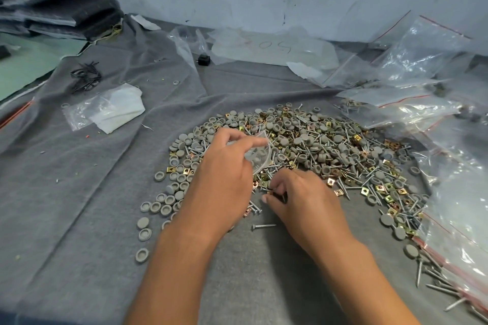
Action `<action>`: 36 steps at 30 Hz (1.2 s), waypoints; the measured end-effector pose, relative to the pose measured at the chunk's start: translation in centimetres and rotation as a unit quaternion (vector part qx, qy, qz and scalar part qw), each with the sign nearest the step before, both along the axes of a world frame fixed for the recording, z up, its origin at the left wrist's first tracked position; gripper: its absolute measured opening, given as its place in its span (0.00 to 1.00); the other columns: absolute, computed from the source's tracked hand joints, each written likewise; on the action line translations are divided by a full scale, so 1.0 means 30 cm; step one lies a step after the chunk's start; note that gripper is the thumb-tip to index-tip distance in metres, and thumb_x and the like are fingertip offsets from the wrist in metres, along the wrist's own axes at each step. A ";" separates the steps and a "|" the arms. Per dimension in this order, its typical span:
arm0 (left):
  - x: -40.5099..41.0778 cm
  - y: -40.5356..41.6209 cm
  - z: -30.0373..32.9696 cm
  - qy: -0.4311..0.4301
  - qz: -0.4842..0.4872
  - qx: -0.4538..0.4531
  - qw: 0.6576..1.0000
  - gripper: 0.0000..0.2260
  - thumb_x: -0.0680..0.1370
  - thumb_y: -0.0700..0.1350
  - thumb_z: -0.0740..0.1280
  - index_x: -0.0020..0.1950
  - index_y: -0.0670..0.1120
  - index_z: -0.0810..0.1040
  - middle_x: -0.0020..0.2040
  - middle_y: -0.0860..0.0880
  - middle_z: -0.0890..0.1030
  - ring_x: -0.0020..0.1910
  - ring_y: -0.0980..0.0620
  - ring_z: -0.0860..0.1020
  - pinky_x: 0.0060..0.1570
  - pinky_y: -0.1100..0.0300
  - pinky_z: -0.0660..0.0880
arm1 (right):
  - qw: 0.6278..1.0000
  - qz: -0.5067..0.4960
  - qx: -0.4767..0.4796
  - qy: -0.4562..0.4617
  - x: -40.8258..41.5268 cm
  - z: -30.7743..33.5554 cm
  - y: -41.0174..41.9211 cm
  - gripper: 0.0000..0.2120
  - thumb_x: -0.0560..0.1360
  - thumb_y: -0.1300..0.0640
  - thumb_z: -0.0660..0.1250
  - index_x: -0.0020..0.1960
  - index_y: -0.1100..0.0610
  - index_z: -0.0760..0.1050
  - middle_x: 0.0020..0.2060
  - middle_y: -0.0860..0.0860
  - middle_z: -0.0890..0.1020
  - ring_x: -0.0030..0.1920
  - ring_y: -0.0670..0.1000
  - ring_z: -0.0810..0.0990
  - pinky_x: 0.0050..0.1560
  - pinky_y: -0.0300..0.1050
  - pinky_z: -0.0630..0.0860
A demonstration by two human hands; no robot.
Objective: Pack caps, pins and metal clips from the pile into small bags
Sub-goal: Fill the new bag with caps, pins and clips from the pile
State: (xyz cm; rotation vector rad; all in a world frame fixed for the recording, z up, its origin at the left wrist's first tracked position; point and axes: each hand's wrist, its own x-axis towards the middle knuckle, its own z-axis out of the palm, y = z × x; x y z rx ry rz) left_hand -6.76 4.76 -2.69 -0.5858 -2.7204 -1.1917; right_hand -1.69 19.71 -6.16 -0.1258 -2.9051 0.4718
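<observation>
I am looking down through the head camera at a grey cloth [79, 206] that covers the work surface. In the centre and centre right of the frame lies the pile [303, 150]: grey round caps [303, 140], thin metal pins [343, 185] and small square brass-coloured clips [365, 191], all mixed together.

My left hand [224, 166], at the centre of the frame, pinches a small clear bag [257, 155] between thumb and fingers, holding it just above the pile. A few grey caps appear to sit inside it.

My right hand [303, 195], just below and right of the bag, has its fingertips drawn together at the near edge of the pile. It seems to pinch a clip or pin, but I cannot tell which.

The parts look light and hard. The pins are thin, likely to roll, with sharp tips, so I would take them by the shank. The clips are flat and best lifted by their edges. The bag is limp and slippery, so I would hold it at its mouth.

Larger clear bags [435, 87] lie at the right edge of the frame.
</observation>
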 end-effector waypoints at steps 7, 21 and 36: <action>-0.003 -0.009 0.000 -0.004 0.000 0.003 1.000 0.20 0.83 0.40 0.57 0.67 0.61 0.76 0.60 0.61 0.68 0.51 0.69 0.71 0.42 0.67 0.70 | 0.985 0.009 -0.170 -0.016 0.005 0.012 0.035 0.07 0.78 0.54 0.69 0.53 0.44 0.80 0.41 0.39 0.81 0.42 0.39 0.78 0.41 0.32 0.72; 0.003 0.000 -0.002 -0.001 -0.004 -0.008 1.000 0.20 0.83 0.39 0.57 0.67 0.61 0.76 0.60 0.60 0.68 0.53 0.69 0.70 0.51 0.64 0.73 | 0.833 0.096 -0.541 0.060 0.006 0.103 0.038 0.06 0.78 0.54 0.66 0.51 0.46 0.81 0.38 0.44 0.82 0.41 0.47 0.79 0.38 0.39 0.75; 0.013 0.011 0.004 -0.006 -0.028 0.000 1.000 0.20 0.82 0.39 0.59 0.69 0.58 0.75 0.58 0.62 0.68 0.54 0.64 0.73 0.54 0.57 0.76 | 0.916 0.059 -0.354 0.178 0.001 0.104 -0.005 0.08 0.81 0.58 0.67 0.57 0.49 0.81 0.47 0.42 0.82 0.49 0.45 0.81 0.46 0.32 0.72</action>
